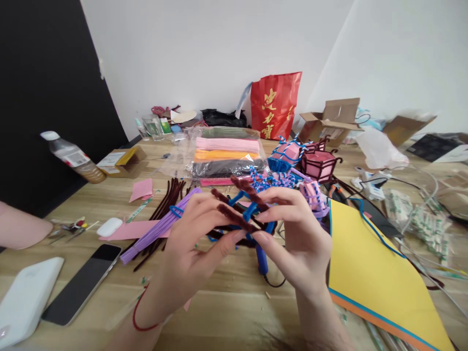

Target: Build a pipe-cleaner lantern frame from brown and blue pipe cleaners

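Between my two hands is a frame of brown and blue pipe cleaners (237,219), held above the table. My left hand (197,243) pinches its left side with thumb and fingers. On the other side, my right hand (296,234) grips the frame, its thumb tip close to the left thumb. Fingers hide parts of the frame. Below it a blue tool handle with a black cord (262,261) lies on the table. Purple pipe cleaners (157,229) lie in a bundle beside my left hand, over loose dark brown pipe cleaners (171,195).
Finished-looking pink lanterns with brown frames (318,163) and blue frames (287,151) stand behind my right hand. Packs of pipe cleaners (228,156) lie at the back. Yellow sheets (380,263) are at right; a phone (84,282), power bank (29,302) and bottle (73,158) at left.
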Demonstrator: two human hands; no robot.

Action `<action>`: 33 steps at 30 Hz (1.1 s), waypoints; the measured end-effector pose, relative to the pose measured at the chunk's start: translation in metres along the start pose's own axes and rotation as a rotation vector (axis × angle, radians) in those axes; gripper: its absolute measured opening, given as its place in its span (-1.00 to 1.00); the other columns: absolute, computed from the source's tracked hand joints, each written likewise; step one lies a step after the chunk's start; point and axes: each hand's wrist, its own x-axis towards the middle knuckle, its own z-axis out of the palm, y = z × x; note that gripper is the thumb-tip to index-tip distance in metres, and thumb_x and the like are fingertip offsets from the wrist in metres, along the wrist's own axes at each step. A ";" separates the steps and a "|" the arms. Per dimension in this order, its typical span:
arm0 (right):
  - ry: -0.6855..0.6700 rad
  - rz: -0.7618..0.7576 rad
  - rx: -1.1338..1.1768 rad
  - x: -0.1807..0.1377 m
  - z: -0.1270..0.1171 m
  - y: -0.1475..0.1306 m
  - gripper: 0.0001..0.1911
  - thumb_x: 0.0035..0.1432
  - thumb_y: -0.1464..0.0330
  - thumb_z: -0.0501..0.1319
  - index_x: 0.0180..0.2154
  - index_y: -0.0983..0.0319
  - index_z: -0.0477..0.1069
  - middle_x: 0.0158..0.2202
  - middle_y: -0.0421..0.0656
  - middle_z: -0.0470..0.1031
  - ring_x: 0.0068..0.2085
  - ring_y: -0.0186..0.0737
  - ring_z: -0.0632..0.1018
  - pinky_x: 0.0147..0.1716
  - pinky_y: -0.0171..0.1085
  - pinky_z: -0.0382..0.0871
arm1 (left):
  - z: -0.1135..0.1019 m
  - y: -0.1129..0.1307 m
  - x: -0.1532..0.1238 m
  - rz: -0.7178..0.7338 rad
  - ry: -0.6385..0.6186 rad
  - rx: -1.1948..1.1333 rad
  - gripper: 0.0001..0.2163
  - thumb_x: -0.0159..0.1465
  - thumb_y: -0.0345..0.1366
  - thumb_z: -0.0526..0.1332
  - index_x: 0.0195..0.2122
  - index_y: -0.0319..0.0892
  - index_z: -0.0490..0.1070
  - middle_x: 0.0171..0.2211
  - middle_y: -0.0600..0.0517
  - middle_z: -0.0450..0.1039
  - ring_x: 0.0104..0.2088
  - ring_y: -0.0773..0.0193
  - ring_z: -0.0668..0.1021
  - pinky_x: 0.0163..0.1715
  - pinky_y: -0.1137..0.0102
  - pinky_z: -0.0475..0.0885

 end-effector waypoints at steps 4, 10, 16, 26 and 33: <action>0.091 0.138 0.210 -0.002 0.004 0.001 -0.76 0.25 0.49 0.36 -0.10 0.07 0.55 -0.12 -0.18 0.56 -0.02 -0.21 0.58 0.05 -0.22 0.49 | -0.002 0.001 -0.001 0.006 -0.049 0.011 -0.92 0.41 -0.36 0.27 -0.13 -0.02 0.51 -0.18 0.11 0.55 -0.10 0.23 0.47 -0.03 0.34 0.40; 0.097 0.407 0.325 -0.003 0.001 0.000 -0.70 0.22 0.50 0.40 -0.10 -0.01 0.62 -0.17 -0.28 0.68 -0.15 -0.34 0.66 -0.08 -0.39 0.55 | -0.007 -0.002 0.000 0.025 -0.149 0.012 -0.91 0.45 -0.37 0.22 -0.17 -0.05 0.50 -0.19 0.10 0.52 -0.06 0.25 0.41 0.02 0.42 0.34; 0.088 0.439 0.282 -0.004 0.001 -0.002 -0.69 0.14 0.51 0.46 -0.16 -0.02 0.66 -0.23 -0.33 0.71 -0.20 -0.38 0.68 -0.13 -0.45 0.54 | -0.007 0.000 -0.001 0.010 -0.148 -0.021 -0.89 0.38 -0.16 0.31 -0.14 -0.02 0.54 -0.22 0.08 0.52 -0.10 0.20 0.42 -0.03 0.37 0.37; -0.028 0.391 0.207 -0.004 -0.007 -0.011 -0.65 0.40 0.44 0.24 -0.01 -0.18 0.61 -0.04 -0.42 0.71 -0.03 -0.42 0.68 0.00 -0.47 0.53 | -0.004 -0.018 0.004 -0.061 -0.136 -0.200 -0.95 0.38 -0.22 0.33 -0.21 -0.03 0.55 -0.19 0.07 0.60 -0.11 0.20 0.53 -0.07 0.30 0.41; -0.086 0.335 0.132 -0.005 -0.014 -0.009 -0.58 0.35 0.47 0.29 0.07 -0.18 0.57 0.01 -0.36 0.68 0.01 -0.32 0.63 0.04 -0.31 0.50 | -0.002 -0.035 0.006 -0.107 -0.141 -0.293 -0.92 0.37 -0.21 0.34 -0.15 -0.03 0.59 -0.07 0.02 0.61 -0.01 0.15 0.57 0.06 0.23 0.43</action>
